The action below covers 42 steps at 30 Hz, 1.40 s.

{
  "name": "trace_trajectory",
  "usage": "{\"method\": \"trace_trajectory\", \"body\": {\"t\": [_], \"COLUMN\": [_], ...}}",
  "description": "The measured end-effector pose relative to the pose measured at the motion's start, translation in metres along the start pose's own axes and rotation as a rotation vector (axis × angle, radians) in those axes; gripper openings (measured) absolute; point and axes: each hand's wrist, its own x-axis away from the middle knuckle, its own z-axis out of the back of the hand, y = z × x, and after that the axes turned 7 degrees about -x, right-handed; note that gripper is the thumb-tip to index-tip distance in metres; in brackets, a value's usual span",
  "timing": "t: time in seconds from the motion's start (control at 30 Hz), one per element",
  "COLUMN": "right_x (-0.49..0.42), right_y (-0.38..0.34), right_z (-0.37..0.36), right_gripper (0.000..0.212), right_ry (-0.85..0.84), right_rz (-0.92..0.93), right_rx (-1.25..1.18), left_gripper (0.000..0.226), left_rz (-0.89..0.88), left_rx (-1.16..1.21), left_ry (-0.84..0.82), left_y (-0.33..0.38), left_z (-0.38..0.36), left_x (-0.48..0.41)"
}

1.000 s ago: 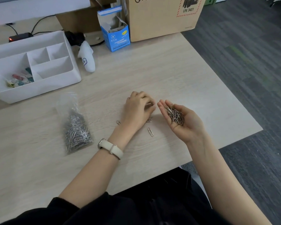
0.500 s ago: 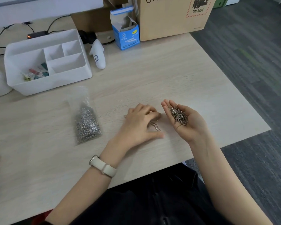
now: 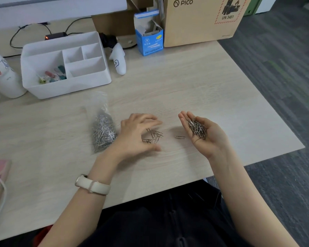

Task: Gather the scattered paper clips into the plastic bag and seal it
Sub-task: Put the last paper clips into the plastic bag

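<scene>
Wooden desk (image 3: 194,90) carries plastic bag (image 3: 102,129), loose paper clips (image 3: 153,136), white organizer (image 3: 64,65)

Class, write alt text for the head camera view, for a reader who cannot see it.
A person's right hand cups a pile of paper clips above a wooden desk, while the left hand reaches over a few loose clips. A clear plastic bag of clips lies to the left.

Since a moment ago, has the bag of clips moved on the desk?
No. The plastic bag lies in the same spot, just in front of the white organizer; only the head camera shifted.
</scene>
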Motion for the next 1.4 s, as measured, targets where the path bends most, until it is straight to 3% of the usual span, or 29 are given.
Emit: {"method": "trace_trajectory", "body": {"t": [0.1, 0.33, 0.53, 0.9, 1.0, 1.23, 1.4], "right_x": [0.000, -0.002, -0.003, -0.003, -0.004, -0.005, -0.003], "right_y": [0.002, 0.008, 0.011, 0.013, 0.014, 0.023, 0.028], "right_z": [-0.001, -0.001, -0.003, -0.006, -0.007, -0.011, -0.016], "right_gripper": [0.026, 0.025, 0.024, 0.024, 0.024, 0.028, 0.044], "right_ry": [0.002, 0.012, 0.013, 0.006, 0.014, 0.021, -0.016], "right_rz": [0.000, 0.000, -0.005, -0.016, -0.024, -0.069, -0.130], "right_rx": [0.005, 0.004, 0.015, 0.022, 0.034, 0.068, 0.080], "left_gripper": [0.095, 0.038, 0.011, 0.013, 0.008, 0.010, 0.007], "left_rz": [-0.001, -0.072, -0.007, -0.035, -0.008, 0.010, -0.096], "left_rx": [-0.058, 0.118, 0.171, -0.119, 0.001, 0.361, 0.251], "left_ry": [-0.159, -0.008, 0.047, -0.170, -0.195, -0.042, -0.102], "left_y": [-0.010, -0.007, 0.003, 0.016, 0.014, 0.034, 0.058], "left_z": [0.007, -0.008, -0.009, 0.000, 0.005, 0.034, 0.034], "left_x": [0.003, -0.003, -0.005, -0.017, -0.018, -0.032, -0.049]}}
